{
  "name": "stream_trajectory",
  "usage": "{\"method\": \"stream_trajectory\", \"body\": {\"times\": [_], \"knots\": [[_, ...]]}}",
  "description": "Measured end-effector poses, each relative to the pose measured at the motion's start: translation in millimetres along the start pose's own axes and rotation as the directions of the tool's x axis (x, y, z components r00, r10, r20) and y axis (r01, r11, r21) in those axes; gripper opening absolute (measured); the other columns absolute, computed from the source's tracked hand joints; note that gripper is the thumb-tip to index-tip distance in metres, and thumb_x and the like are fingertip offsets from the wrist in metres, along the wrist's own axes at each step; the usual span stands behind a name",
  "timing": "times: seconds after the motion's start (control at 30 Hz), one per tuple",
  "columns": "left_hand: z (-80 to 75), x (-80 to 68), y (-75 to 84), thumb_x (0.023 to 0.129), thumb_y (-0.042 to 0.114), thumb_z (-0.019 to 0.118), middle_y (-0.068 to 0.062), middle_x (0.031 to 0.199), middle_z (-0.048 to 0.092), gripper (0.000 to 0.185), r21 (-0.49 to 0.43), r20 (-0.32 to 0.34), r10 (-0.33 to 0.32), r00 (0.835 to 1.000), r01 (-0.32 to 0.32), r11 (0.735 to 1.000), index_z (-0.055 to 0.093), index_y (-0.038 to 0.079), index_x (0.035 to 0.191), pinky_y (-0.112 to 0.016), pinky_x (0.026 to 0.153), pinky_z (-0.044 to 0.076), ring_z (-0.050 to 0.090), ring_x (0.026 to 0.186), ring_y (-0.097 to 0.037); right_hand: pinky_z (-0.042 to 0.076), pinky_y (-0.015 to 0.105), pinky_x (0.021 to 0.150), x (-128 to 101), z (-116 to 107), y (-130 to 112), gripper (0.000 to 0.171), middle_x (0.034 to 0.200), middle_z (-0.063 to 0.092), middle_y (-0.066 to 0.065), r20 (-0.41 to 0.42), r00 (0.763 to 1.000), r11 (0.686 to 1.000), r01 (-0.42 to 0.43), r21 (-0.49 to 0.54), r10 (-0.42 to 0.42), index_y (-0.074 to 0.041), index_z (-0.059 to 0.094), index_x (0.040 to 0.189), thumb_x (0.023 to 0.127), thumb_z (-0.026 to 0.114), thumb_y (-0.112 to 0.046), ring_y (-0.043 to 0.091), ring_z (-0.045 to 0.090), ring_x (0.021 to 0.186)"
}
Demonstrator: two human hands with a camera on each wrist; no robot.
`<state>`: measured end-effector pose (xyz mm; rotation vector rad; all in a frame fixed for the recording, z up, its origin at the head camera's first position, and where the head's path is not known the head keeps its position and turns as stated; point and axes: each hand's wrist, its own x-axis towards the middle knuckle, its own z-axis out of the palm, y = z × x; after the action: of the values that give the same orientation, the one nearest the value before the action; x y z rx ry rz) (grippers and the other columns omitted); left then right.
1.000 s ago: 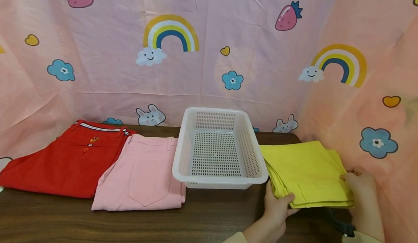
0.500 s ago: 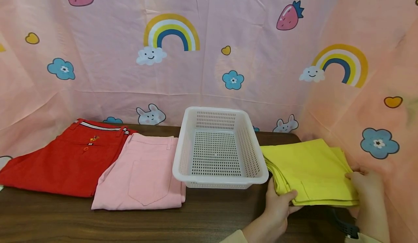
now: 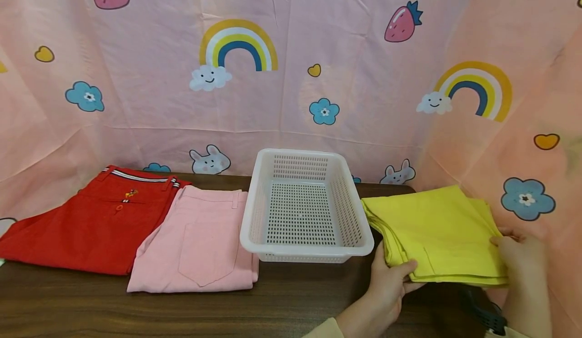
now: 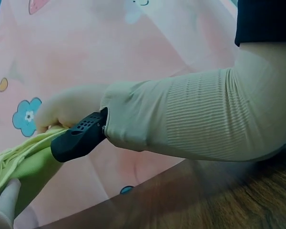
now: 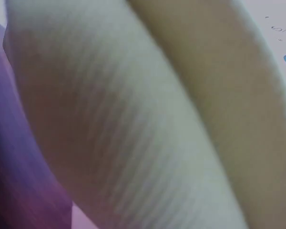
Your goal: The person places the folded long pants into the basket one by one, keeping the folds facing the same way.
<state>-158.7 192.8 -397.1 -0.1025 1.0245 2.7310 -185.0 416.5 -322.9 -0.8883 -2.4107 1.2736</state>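
Folded yellow trousers (image 3: 438, 232) are lifted a little off the dark wooden table (image 3: 136, 312) at the right. My left hand (image 3: 391, 277) grips their near left corner, thumb on top. My right hand (image 3: 518, 252) grips their right edge. The left wrist view shows the yellow cloth (image 4: 19, 157) at its left edge, with my right hand (image 4: 69, 107) and beige sleeve (image 4: 195, 119) across it. A blurred sleeve fills the right wrist view. A white perforated basket (image 3: 305, 206) stands empty just left of the yellow trousers.
Folded pink trousers (image 3: 197, 242) lie left of the basket, and folded red trousers (image 3: 95, 219) lie at the far left. A pink cartoon-print curtain (image 3: 291, 75) hangs behind and wraps round the right side.
Both hands have raised the yellow trousers slightly and shifted them to the right. The basket and the other trousers have not moved.
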Motion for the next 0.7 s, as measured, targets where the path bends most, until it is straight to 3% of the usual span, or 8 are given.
{"method": "stream_trajectory", "body": {"times": [0.13,0.23,0.53,0.7], "knots": [[3.2,-2.9,4.7,0.081,-0.016,0.061,-0.015,0.099,0.06,0.055,-0.009,0.013,0.002,1.0,-0.002,1.0,0.051,0.017,0.123,-0.05,0.066,0.054,0.066,0.086,-0.036,0.05,0.028,0.046,-4,-3,-4,0.035,0.078,0.055,0.003,-0.03,1.0,1.0,-0.003,0.008,0.004,0.01,0.052,0.122,0.092,0.052,-0.008,0.015,0.054,0.053],[5.0,-4.2,8.3,0.081,-0.016,0.061,-0.015,0.099,0.06,0.054,-0.012,0.022,0.0,1.0,0.0,1.0,0.051,0.017,0.123,-0.051,0.067,0.054,0.066,0.086,-0.037,0.049,0.028,0.044,-6,-1,-7,0.034,0.081,0.057,0.007,-0.066,0.998,1.0,-0.014,0.005,0.014,0.008,0.052,0.122,0.093,0.051,-0.008,0.013,0.053,0.051],[7.6,-4.7,18.5,0.081,-0.015,0.063,-0.017,0.098,0.058,0.063,0.014,0.043,0.002,0.999,-0.002,1.0,0.047,0.018,0.132,-0.051,0.067,0.055,0.066,0.085,-0.038,0.047,0.026,0.043,-7,-1,-12,0.037,0.105,0.053,0.02,-0.104,0.993,0.998,-0.042,0.049,0.047,0.006,0.051,0.128,0.094,0.052,-0.009,0.008,0.051,0.051],[7.7,-4.3,25.4,0.082,-0.013,0.063,-0.016,0.1,0.058,0.061,0.027,0.077,0.006,0.997,-0.009,1.0,0.048,0.019,0.131,-0.051,0.068,0.054,0.066,0.087,-0.038,0.047,0.024,0.042,-9,-2,-17,0.042,0.084,0.055,0.0,-0.122,0.99,0.994,-0.057,0.096,0.068,0.003,0.051,0.134,0.094,0.055,-0.009,0.006,0.051,0.05]]}}
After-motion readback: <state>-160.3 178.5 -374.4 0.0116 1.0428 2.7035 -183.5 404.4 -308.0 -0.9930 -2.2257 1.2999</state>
